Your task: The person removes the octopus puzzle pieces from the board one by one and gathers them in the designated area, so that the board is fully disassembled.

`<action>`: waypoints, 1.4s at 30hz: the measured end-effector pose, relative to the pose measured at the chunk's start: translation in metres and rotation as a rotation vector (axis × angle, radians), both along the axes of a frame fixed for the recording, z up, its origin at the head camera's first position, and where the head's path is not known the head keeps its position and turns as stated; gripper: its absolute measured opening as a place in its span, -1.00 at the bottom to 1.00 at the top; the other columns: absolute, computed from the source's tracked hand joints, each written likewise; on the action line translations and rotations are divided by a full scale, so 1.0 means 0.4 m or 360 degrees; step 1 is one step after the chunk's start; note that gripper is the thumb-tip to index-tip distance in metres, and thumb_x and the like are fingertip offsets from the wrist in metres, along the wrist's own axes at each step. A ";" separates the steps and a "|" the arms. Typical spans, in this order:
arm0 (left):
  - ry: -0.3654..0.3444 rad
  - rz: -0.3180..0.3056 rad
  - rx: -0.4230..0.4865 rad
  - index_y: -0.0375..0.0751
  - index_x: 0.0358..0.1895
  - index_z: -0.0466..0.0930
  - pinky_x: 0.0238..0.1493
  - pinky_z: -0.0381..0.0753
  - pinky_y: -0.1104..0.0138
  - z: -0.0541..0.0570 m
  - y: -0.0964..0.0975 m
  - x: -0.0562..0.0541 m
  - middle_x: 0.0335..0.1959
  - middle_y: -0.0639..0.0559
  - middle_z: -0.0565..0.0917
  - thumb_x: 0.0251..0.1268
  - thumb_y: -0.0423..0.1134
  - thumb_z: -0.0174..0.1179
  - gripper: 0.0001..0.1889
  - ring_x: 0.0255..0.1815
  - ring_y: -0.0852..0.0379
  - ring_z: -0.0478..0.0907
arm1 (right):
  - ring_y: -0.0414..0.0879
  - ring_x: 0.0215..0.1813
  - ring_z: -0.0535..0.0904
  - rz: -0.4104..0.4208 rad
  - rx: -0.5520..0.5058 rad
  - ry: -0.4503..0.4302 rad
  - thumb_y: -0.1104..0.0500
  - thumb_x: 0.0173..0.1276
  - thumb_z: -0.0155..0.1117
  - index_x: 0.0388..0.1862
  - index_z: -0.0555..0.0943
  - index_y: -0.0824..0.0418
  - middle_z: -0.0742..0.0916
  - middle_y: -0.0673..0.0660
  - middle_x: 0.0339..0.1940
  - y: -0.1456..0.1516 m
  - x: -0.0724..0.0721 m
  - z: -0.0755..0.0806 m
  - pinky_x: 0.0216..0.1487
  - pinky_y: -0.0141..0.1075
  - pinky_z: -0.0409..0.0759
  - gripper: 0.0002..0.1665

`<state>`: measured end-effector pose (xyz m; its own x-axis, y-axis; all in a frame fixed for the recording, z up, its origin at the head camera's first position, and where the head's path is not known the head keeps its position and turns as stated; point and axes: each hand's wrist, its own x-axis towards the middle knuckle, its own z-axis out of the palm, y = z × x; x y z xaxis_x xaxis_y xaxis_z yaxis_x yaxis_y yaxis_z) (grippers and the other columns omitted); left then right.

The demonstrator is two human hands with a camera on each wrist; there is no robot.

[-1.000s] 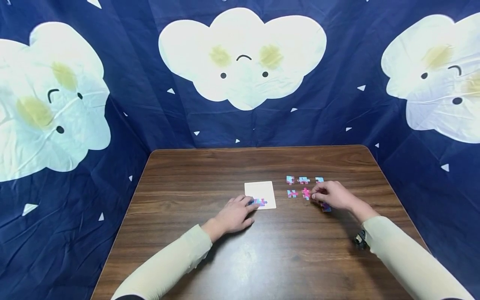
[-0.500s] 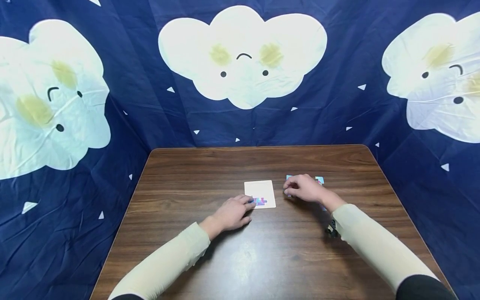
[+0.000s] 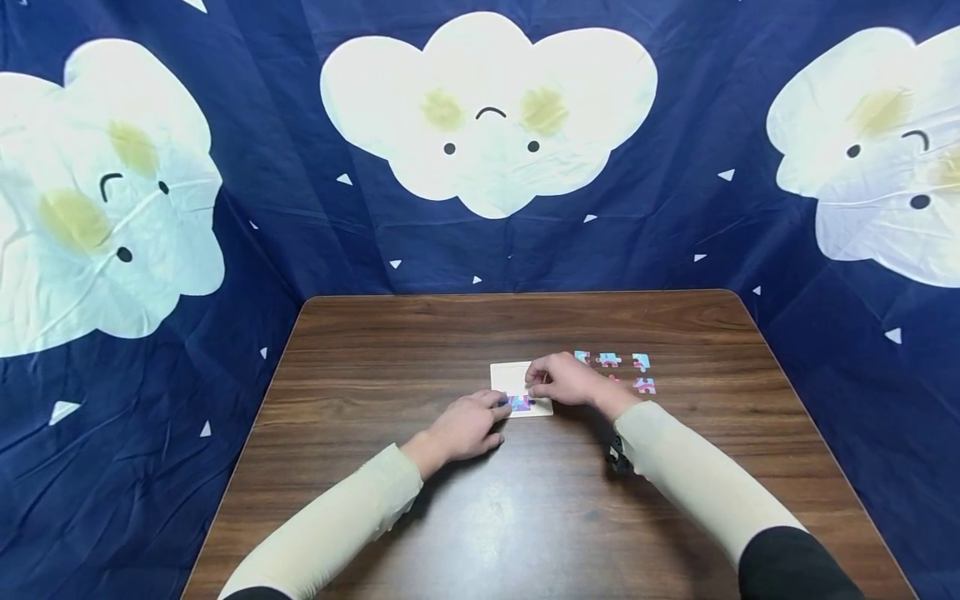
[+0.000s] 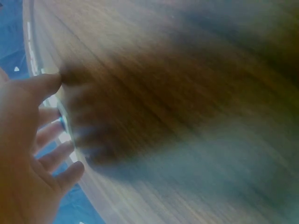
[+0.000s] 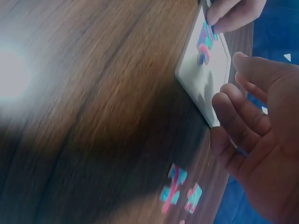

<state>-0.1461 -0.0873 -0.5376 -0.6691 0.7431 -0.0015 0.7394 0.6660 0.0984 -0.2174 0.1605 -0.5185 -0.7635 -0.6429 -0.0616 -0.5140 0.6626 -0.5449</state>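
Note:
In the head view a small white square puzzle board [image 3: 508,374] lies on the table. Joined pink, blue and purple puzzle pieces [image 3: 519,403] sit along its near edge. My left hand [image 3: 461,427] has its fingers extended, the tips resting on the board's near-left corner and these pieces. Over the board's right part, my right hand [image 3: 567,380] brings thumb and forefinger together in a pinch, with a puzzle piece between them that the fingers hide. In the right wrist view the right hand [image 5: 261,126] is beside the board [image 5: 191,73], just off the joined pieces [image 5: 204,44].
Several loose puzzle pieces lie right of the board, among them one at the back [image 3: 609,360], a corner-like one [image 3: 641,362] and a nearer one [image 3: 645,386]. My right forearm covers part of the wooden table [image 3: 390,358]. Blue cloud-printed cloth [image 3: 480,250] surrounds it.
My right hand has moved left from the loose pieces to above the board, fingers kept pinched. Pieces it covered earlier now show. My left hand stays on the board's corner.

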 end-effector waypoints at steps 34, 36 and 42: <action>-0.0020 -0.0009 0.0050 -0.18 0.39 0.54 0.39 0.50 0.18 -0.010 -0.008 -0.002 0.34 -0.05 0.54 0.38 0.03 0.28 -0.40 0.38 -0.01 0.46 | -0.28 -0.37 0.54 0.0015 0.0234 -0.0074 0.07 0.24 0.55 -0.19 0.78 0.02 0.68 -0.15 -0.46 -0.062 0.015 -0.008 -0.26 -0.31 0.55 -0.83; -0.0020 -0.0004 0.0052 -0.18 0.39 0.54 0.38 0.50 0.18 -0.011 -0.009 -0.001 0.34 -0.04 0.54 0.38 0.04 0.28 -0.40 0.38 -0.01 0.46 | -0.27 -0.37 0.53 0.0021 0.0231 -0.0070 0.07 0.23 0.55 -0.20 0.78 0.02 0.66 -0.16 -0.47 -0.063 0.016 -0.009 -0.27 -0.31 0.54 -0.83; -0.0018 0.0008 0.0043 -0.17 0.40 0.54 0.39 0.49 0.18 -0.012 -0.007 0.001 0.35 -0.03 0.54 0.39 0.05 0.26 -0.40 0.38 0.00 0.45 | -0.23 -0.33 0.54 0.0039 0.0202 -0.0028 0.11 0.22 0.55 -0.21 0.78 0.05 0.68 -0.10 -0.41 -0.064 0.021 -0.010 -0.23 -0.28 0.56 -0.83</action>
